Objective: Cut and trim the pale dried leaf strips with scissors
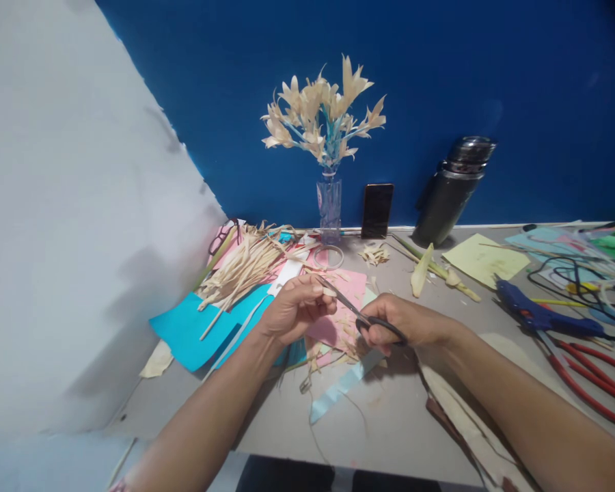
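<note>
My left hand (298, 306) pinches a small pale piece of dried husk (329, 292) between thumb and fingers. In my right hand (397, 320) is a pair of black-handled scissors (349, 305), whose blades reach left to the husk piece. Whether the blades are cutting into it is too small to tell. Beneath both hands lie pink paper (352, 279) and scattered husk scraps. A bundle of dried husk strips (251, 263) rests on blue paper (184, 335) to the left of my left hand.
Husk flowers (322, 113) stand in a clear bottle (330, 208) by the blue wall. A phone (378, 210) and a dark flask (448, 198) lean there. At right lie a blue glue gun (543, 311), cables and red-handled scissors (589, 376). A tape roll (329, 249) sits behind my hands.
</note>
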Motion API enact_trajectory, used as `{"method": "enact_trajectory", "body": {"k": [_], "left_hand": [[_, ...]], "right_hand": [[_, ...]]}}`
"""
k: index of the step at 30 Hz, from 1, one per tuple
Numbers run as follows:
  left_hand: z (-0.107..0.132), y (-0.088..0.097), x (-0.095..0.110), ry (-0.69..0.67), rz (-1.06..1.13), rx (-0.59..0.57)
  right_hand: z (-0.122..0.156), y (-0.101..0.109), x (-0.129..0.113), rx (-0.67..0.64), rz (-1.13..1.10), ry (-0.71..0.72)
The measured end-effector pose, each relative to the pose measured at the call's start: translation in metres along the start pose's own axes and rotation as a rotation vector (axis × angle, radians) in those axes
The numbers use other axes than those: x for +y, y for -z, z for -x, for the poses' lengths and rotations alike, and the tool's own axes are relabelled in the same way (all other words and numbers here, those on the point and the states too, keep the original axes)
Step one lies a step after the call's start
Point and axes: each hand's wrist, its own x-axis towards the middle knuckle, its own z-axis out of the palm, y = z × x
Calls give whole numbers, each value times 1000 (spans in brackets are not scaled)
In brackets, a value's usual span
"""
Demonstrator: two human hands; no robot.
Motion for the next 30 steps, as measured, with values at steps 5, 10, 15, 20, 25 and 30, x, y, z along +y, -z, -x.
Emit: {"method": "enact_trajectory", "body": {"k": [5, 10, 15, 20, 25, 30], "left_hand": [[0, 0, 0, -3, -7, 12], [0, 1, 0, -3, -8, 18], [0, 0, 0, -4, -11, 18], [1, -2, 0, -2, 0, 26], [2, -3, 1, 0, -12, 30], [1, -2, 1, -4, -10, 3]], "right_hand": [[0, 0, 0, 1, -10, 18], [-1, 0, -1, 8, -6, 3], [-2, -1, -2, -1, -32, 9], [-2, -1, 0, 4, -31, 23], [-1, -1, -1, 5, -14, 26], [0, -1, -3, 6, 5, 4]]}}
